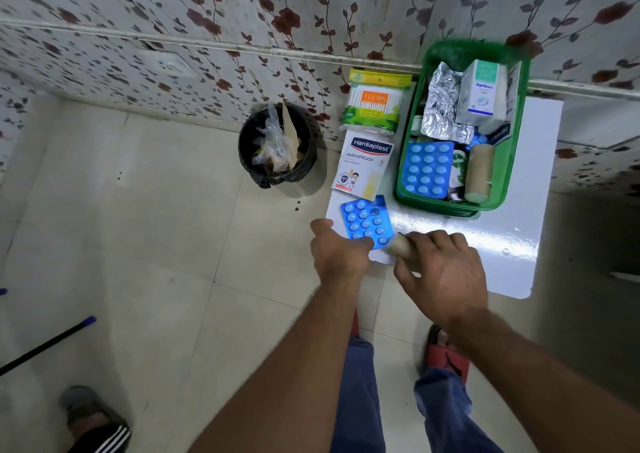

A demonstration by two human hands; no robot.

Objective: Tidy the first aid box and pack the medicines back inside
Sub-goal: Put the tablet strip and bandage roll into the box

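A green first aid box [401, 189] stands on a white table [512, 230] by the wall. Inside it lie a blue blister strip [426, 170], a foil strip [441, 106], a white Optibex carton [481, 90], a tan bandage roll [479, 172] and a Dettol bottle [457, 172]. Left of the box lie a cotton swab pack [375, 104], a Hansaplast packet [363, 166] and a second blue blister strip [366, 222]. My left hand [337, 250] pinches that strip's near edge. My right hand [443, 272] is closed around a tan bandage roll [398, 244] at the table's front.
A black bin [277, 147] lined with a bag and filled with wrappers stands on the tiled floor left of the table. A dark stick [48, 345] lies at the far left. Another person's sandalled foot [93, 421] is at the bottom left.
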